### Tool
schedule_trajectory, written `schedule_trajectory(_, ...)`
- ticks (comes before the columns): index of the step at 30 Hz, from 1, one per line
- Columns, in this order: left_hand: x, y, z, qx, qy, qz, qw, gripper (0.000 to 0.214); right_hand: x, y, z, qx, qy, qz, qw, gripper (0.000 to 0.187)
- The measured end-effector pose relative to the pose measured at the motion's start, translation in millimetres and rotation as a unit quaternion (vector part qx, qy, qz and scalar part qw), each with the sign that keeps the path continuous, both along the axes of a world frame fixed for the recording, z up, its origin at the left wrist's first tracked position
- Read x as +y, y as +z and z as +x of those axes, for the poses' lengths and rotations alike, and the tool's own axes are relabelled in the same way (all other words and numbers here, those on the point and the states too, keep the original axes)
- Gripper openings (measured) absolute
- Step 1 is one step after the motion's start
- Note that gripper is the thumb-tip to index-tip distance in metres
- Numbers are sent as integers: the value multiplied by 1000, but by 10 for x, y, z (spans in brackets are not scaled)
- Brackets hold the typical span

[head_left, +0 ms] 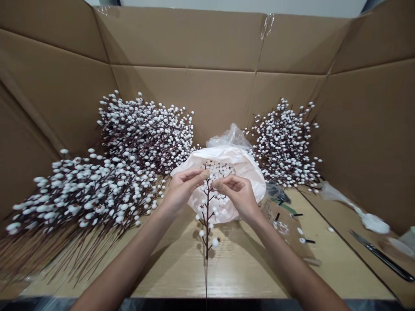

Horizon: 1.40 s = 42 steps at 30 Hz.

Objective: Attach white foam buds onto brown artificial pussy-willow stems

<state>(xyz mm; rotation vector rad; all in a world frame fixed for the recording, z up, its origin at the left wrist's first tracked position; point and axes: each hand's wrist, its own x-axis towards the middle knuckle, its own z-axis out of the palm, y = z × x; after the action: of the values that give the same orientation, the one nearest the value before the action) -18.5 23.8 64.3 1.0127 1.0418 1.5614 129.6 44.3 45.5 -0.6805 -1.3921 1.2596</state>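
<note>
An artificial berry stem, dark brown with white berries on short side twigs, stands upright in front of me. My left hand is closed, thumb and finger pinching it close to the top. From the other side, the closed fingertips of my right hand pinch at a short side twig slightly lower. Whether a berry is between those fingertips is hidden. Behind the stem lies a pale plastic bag, its mouth spread wide. Loose white berries fill it, partly covered by my hands.
Berry-stem bundles lie at front left, back left and back right. Black-handled snips and a twisted clear plastic bag lie at right. Small scraps dot the wooden tabletop. Cardboard walls enclose it.
</note>
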Motion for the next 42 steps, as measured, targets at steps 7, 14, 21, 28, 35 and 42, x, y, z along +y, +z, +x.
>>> schedule_trajectory(7,6,13,33,-63,0,1,998,15,47,26,46,-10,45,-37,998,27)
schedule_trajectory(14,31,-36,20,-46,6,22,999,13,380,-7,311,-94,-27,0,995,29)
schedule_trajectory(21,44,-89,24,-31,-35,37,998,19,517,-195,174,-478,-55,150,864,21)
schedule_trajectory(28,56,-111,13,-7,-60,32,998,20,578,-309,97,-540,-40,141,829,22)
schedule_trajectory(35,27,-67,44,-29,-48,-20,998,16,630,-222,102,-535,-118,152,822,19)
schedule_trajectory(42,21,-48,55,-64,-35,-84,994,17,651,-244,3,-553,-96,146,815,18)
